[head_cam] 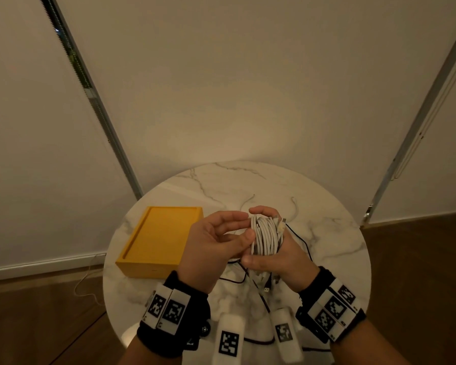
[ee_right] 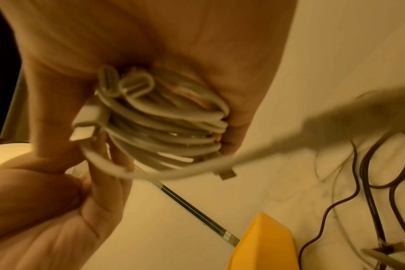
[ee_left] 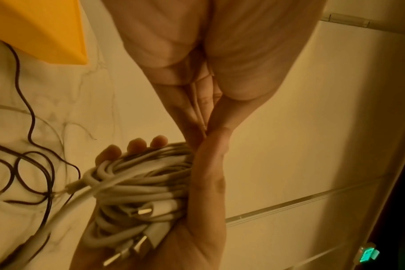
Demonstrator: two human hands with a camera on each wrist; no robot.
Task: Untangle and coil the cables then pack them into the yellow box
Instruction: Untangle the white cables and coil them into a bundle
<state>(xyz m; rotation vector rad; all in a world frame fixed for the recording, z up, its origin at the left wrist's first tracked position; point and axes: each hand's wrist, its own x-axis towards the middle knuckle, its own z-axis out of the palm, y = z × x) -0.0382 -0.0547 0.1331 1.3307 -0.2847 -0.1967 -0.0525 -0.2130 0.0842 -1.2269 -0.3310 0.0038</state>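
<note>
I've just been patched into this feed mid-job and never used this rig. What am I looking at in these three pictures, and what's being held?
No machine here: a person works with two bare hands, wearing cameras. The big picture looks down from the head; the other two look along each wrist. The right hand grips a coil of white cables. The left hand reaches the coil's edge and seems to pinch a thin strand with its fingers. On the round marble table sit the yellow box, shut, and loose dark cables not yet coiled.
</note>
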